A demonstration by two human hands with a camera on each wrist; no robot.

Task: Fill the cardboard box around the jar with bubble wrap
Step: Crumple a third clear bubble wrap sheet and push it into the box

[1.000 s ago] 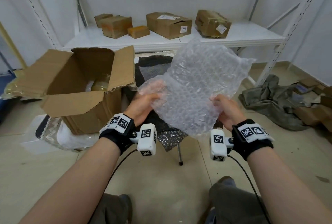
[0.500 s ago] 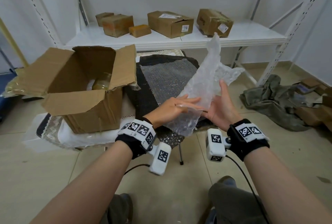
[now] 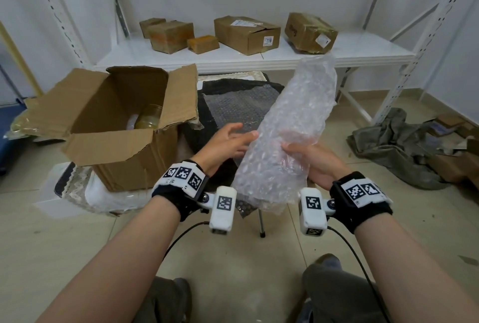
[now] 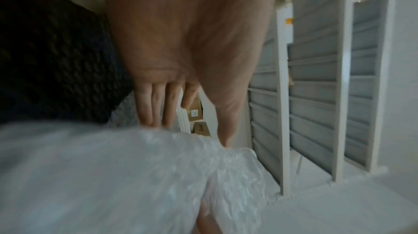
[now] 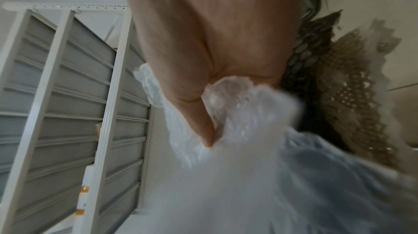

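Note:
An open cardboard box [image 3: 116, 138] stands at the left with its flaps up, and a glass jar [image 3: 149, 117] shows inside it. To the right of the box, a clear bubble wrap sheet [image 3: 293, 131] is folded into a long upright bundle. My right hand [image 3: 298, 151] grips its lower right side, and its thumb pinches the wrap [image 5: 237, 127] in the right wrist view. My left hand [image 3: 241, 138] lies with straight fingers [image 4: 156, 105] flat against the bundle's left side [image 4: 113, 175], holding nothing.
A dark sheet of bubble wrap [image 3: 238, 107] covers the low stand behind the bundle. Several closed cardboard boxes [image 3: 246, 35] sit on the white shelf [image 3: 363, 48] beyond. A grey-green cloth [image 3: 394, 146] and scraps lie on the floor at the right.
The sheet, first spread flat between both hands, has been folded in half into a narrow bundle. My left hand let go of its edge and now rests flat on the side.

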